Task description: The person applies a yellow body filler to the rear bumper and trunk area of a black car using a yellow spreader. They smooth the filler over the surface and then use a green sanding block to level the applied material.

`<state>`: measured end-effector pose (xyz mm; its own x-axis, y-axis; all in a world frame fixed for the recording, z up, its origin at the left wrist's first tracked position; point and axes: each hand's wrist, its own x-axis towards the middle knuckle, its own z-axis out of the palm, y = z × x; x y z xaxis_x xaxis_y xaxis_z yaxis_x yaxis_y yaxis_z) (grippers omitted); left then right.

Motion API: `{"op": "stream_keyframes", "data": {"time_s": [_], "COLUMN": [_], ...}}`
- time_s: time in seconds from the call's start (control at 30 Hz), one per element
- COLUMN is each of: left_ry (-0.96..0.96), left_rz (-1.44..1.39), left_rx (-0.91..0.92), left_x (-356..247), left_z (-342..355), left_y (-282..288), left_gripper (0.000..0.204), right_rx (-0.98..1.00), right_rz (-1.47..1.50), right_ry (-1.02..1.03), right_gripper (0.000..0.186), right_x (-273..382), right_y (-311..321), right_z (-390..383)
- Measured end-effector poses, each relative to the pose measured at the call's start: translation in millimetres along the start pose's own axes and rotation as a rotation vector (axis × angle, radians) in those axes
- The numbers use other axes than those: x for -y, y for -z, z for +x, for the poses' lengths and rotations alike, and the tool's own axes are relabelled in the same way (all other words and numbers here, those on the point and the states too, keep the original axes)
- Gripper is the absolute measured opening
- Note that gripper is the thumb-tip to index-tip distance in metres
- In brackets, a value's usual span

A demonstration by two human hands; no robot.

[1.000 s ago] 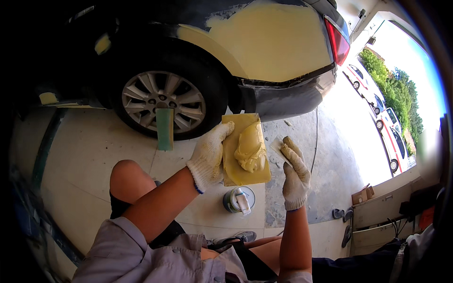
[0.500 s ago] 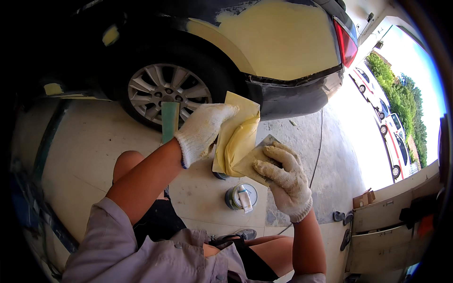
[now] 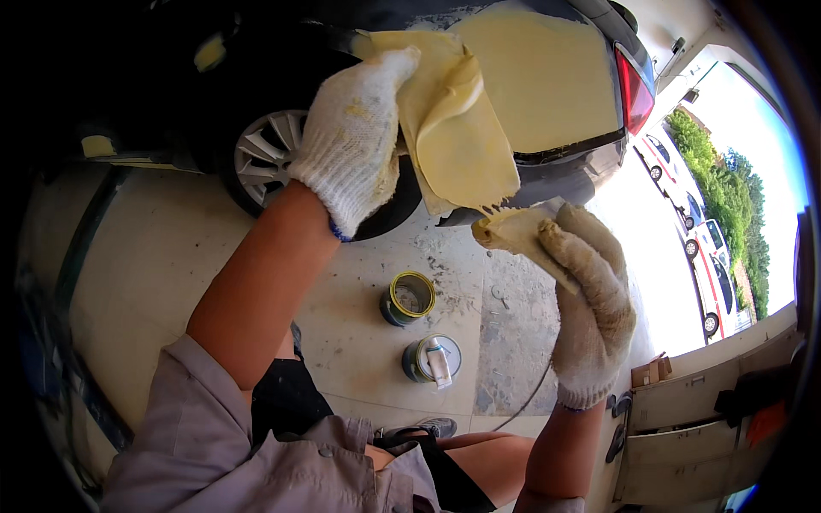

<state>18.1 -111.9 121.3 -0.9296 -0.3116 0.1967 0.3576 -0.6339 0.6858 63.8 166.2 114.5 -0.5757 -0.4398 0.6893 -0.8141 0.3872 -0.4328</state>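
Note:
My left hand, in a white knit glove, is closed on the edge of a flat mixing board held up before the car. A thick yellow mass of body filler is spread over the board. My right hand, gloved too, grips a putty spreader just off the board's lower corner, with filler along its edge. Thin strings of filler hang between the two. Beyond them is the car's rear side panel, coated in yellow filler.
The rear wheel and red tail light flank the panel. On the floor stand an open can and a lidded can with a white tube on top. Cabinets line the right; parked vehicles show outside.
Both hands have risen, the board moving up toward the car. The spreader has drawn right, off the board's filler. The open can has come into view; the green block by the wheel is now hidden.

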Motion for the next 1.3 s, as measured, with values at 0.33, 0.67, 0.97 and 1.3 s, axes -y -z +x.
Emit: {"op": "stream_keyframes", "data": {"time_s": [0.33,0.67,0.97,1.3], "left_ry": [0.736,0.604,0.550,0.370], "left_rz": [-0.573,-0.082,0.030,0.499], "left_rx": [0.018,0.171,0.155,0.360], "left_x": [127,95,97,84], "left_z": [-68,-44,-39,-35], "left_y": [8,47,59,32], "left_gripper": [0.053,0.047,0.032,0.040], "right_rx": [-0.254,0.104,0.239,0.211], "right_rz": [0.743,-0.073,-0.096,-0.231], "right_ry": [-0.417,0.120,0.134,-0.020], "right_gripper": [0.047,0.044,0.048,0.038], "right_x": [-103,-49,-40,-22], "right_y": [-65,-28,-29,-23], "right_z": [-76,-68,-65,-11]}}
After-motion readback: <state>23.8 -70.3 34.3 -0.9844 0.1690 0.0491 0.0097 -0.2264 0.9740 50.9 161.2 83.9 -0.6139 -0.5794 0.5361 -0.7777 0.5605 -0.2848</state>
